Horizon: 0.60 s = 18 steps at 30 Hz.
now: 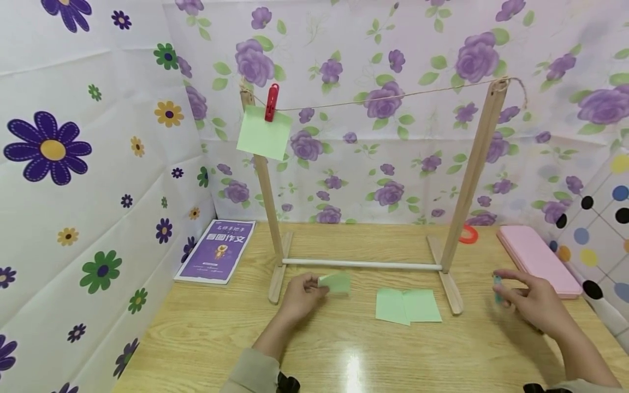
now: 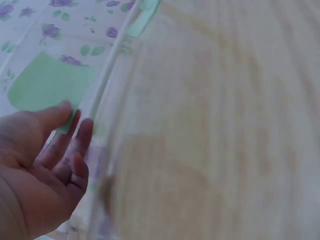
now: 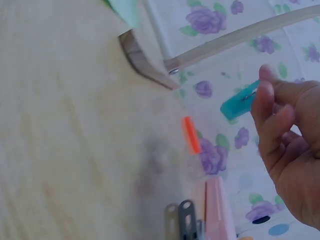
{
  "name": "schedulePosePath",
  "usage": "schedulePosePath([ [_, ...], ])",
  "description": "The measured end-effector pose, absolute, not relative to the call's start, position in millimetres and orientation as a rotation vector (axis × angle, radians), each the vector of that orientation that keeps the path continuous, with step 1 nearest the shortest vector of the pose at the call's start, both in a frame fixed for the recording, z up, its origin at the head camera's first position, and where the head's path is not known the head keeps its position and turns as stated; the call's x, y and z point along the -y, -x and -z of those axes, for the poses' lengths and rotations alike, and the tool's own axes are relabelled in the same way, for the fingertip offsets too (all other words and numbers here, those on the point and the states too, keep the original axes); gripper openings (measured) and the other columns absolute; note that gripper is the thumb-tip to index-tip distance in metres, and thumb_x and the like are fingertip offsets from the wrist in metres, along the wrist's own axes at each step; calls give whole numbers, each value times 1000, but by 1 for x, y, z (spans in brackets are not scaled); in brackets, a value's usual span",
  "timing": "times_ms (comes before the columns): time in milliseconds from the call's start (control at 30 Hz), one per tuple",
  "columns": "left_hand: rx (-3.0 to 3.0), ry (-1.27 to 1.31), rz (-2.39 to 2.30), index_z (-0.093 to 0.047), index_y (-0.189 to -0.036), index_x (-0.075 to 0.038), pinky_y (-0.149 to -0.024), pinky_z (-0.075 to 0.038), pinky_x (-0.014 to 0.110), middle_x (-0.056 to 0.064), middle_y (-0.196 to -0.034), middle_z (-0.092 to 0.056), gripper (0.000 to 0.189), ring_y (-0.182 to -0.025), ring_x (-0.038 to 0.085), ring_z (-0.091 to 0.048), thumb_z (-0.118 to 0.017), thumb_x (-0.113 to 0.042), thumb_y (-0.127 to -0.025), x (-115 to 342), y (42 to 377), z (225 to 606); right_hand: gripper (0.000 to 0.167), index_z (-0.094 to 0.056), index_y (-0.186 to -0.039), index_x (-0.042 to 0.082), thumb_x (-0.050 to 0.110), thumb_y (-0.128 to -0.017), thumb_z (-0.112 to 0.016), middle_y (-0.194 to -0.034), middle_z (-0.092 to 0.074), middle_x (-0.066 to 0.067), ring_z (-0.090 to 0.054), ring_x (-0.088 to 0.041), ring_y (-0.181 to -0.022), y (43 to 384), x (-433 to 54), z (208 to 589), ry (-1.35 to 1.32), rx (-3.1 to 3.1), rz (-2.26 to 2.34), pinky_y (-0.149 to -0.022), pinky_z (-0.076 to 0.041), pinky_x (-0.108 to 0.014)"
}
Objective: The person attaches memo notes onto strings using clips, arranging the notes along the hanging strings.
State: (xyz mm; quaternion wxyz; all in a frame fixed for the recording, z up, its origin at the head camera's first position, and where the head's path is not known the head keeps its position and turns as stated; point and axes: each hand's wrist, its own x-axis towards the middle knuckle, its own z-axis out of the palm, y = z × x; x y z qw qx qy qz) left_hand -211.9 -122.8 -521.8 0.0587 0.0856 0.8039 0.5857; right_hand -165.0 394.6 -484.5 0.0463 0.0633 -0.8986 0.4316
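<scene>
A green note [image 1: 336,282] is sitting in the left hand [image 1: 302,297], whose thumb and fingers are pinching it by its edge on the near side of a white rod [image 1: 363,265]; whether its lower edge is touching the table [image 1: 196,338], I cannot tell; the right hand [image 1: 533,303] is pinching a teal clip [image 1: 498,290] in its fingertips, near the right post [image 1: 474,174], so the two hands are working well apart; between them, two loose notes [image 1: 423,307] are lying on the table, their edges meeting; the rod is joining the right post to the left post [image 1: 267,202] low down, while a string [image 1: 383,99] is running between their tops; near its left end a red clip [image 1: 272,103] is holding up a hanging note [image 1: 264,135]; farther out, a purple book [image 1: 216,252] is lying at the left, a red-orange ring [image 1: 474,234] is lying behind the right post, and a pink case [image 1: 540,262] is resting at the right; a flowered cloth [image 1: 417,33] is hanging behind everything.
</scene>
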Motion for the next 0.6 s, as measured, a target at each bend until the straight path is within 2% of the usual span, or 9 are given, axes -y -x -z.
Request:
schedulePosePath([
  [67,-2391,-178,-1873,-70,-104,-2,-73,-63,35,10,-95,-72,15,-82,25,-73,-74,-13,-94,121,213,513,41,-55,-138,5,22,-102,-65,-99,-73,6,-68,-15,-60,167,-392,479,-232,2690,-1423,-45,-57,-34],
  [167,-2340,-136,-1988,-69,-110,1,-76,-65,39,18,-101,-72,19,-84,28,-74,-72,-11,-95,119,217,497,38,-54,-138,6,13,-102,-63,-115,-67,23,-74,-16,-78,169,-387,471,-340,2595,-1510,-57,-63,-39],
  [267,-2293,-151,-2100,-67,-114,5,-79,-64,36,23,-102,-71,21,-87,29,-74,-70,-7,-96,117,221,481,38,-52,-140,4,5,-103,-60,-119,-67,19,-75,-17,-83,173,-379,461,-413,2519,-1566,-63,-64,-43],
  [400,-2243,-110,-2218,-68,-116,6,-81,-63,29,18,-100,-72,21,-90,27,-74,-67,-5,-98,115,226,464,43,-50,-145,3,3,-102,-59,-116,-69,14,-74,-18,-76,179,-367,448,-412,2485,-1518,-57,-63,-37],
  [600,-2194,0,-2346,-67,-120,7,-80,-63,29,14,-100,-72,26,-82,18,-74,-69,-5,-97,111,235,443,35,-62,-134,4,5,-99,-65,-82,-71,2,-61,-15,-59,183,-351,426,-422,2490,-1355,-45,-49,-28],
])
